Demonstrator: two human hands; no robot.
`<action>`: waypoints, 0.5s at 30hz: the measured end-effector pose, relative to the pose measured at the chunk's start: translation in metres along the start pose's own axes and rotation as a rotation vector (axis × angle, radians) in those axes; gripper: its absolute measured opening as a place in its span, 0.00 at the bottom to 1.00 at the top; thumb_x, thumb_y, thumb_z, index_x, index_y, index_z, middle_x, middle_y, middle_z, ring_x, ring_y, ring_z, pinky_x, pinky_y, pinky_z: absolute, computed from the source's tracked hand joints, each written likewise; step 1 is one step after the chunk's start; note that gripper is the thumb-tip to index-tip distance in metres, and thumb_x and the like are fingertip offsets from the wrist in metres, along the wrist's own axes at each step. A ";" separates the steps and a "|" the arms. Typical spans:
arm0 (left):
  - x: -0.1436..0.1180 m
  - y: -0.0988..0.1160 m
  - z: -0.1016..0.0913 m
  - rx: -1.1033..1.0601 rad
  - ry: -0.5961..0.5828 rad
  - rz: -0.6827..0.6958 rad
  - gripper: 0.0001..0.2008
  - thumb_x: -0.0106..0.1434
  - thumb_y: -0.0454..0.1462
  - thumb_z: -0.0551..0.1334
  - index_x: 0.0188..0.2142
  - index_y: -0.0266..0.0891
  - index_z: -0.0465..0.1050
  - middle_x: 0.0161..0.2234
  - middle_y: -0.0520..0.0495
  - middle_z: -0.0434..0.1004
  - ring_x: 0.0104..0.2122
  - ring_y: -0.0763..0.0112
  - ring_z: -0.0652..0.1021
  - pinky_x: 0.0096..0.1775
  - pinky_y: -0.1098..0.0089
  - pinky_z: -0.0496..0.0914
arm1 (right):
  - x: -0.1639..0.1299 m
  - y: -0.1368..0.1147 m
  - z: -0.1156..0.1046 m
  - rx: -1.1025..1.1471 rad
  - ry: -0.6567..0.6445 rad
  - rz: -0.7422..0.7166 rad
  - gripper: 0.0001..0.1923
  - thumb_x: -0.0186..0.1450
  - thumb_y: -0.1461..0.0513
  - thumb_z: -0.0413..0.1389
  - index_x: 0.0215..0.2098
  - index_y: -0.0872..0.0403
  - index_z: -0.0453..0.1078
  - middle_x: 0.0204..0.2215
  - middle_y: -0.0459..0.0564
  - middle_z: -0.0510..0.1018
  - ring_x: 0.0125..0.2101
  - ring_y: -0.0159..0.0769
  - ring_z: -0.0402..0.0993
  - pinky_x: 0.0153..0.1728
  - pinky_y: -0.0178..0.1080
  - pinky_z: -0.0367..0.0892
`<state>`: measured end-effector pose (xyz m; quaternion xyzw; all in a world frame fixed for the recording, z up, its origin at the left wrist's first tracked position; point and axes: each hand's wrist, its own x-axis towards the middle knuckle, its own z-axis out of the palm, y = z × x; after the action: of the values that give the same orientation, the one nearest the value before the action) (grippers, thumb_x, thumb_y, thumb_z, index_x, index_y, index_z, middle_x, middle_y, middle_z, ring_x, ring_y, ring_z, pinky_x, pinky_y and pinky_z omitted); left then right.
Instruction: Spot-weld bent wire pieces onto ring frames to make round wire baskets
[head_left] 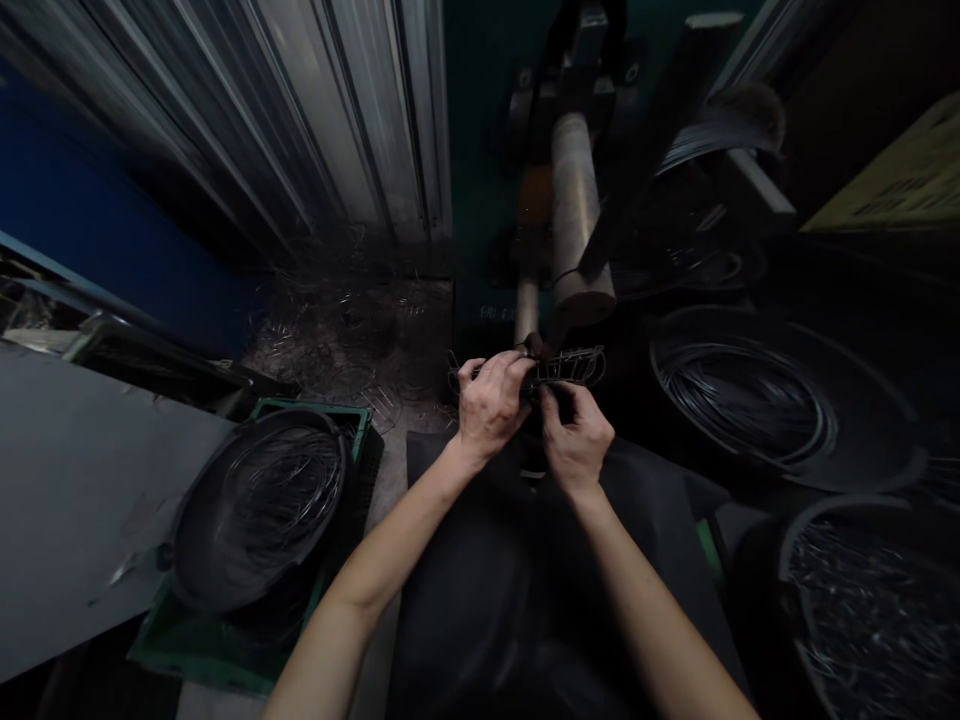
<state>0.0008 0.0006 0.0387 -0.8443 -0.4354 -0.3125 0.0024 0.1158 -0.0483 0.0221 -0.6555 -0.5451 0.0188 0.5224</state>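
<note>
A small wire frame point(591, 364) with thin cross wires and a looped end lies across the tip of the machine's metal arm point(576, 210). My left hand point(491, 405) is closed on the frame's left part, its fingertips close to the machine tip point(534, 345). On the near side, my right hand point(577, 435) is closed, thumb and fingers pinching at the frame's edge. Whether a separate small wire sits in that pinch is too dark to tell. Both hands are nearly side by side, above a dark apron point(465, 570) over my lap.
On the left, a black basin point(187, 540) of wire rings rests on a green crate point(187, 645). To the right stand a basin point(885, 400) of coiled wire rings and a bucket point(787, 560) of small wire pieces. Wire scraps litter the floor point(337, 340) before a corrugated metal wall point(345, 110).
</note>
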 end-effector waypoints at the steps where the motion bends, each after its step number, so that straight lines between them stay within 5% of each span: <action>1: -0.001 -0.001 0.001 -0.002 0.012 0.014 0.18 0.59 0.36 0.59 0.50 0.43 0.63 0.52 0.44 0.73 0.52 0.66 0.73 0.54 0.60 0.57 | 0.000 0.000 0.000 -0.004 -0.011 -0.013 0.14 0.68 0.55 0.49 0.37 0.55 0.71 0.33 0.52 0.77 0.33 0.34 0.74 0.38 0.36 0.68; 10: 0.000 -0.010 0.013 -0.013 0.030 0.033 0.12 0.61 0.39 0.60 0.45 0.45 0.63 0.52 0.45 0.73 0.52 0.66 0.73 0.54 0.57 0.57 | 0.000 0.010 0.004 -0.058 -0.050 -0.068 0.16 0.69 0.55 0.45 0.37 0.55 0.70 0.32 0.53 0.76 0.32 0.35 0.72 0.36 0.39 0.69; 15: -0.004 0.000 0.003 -0.019 -0.016 0.039 0.22 0.61 0.42 0.61 0.53 0.47 0.59 0.56 0.45 0.67 0.58 0.64 0.67 0.56 0.57 0.55 | -0.009 0.000 -0.017 -0.026 -0.024 -0.047 0.16 0.67 0.55 0.50 0.46 0.56 0.70 0.40 0.54 0.76 0.40 0.37 0.73 0.42 0.40 0.68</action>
<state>0.0005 -0.0013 0.0345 -0.8552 -0.4157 -0.3095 -0.0029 0.1218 -0.0659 0.0250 -0.6489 -0.5666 0.0072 0.5078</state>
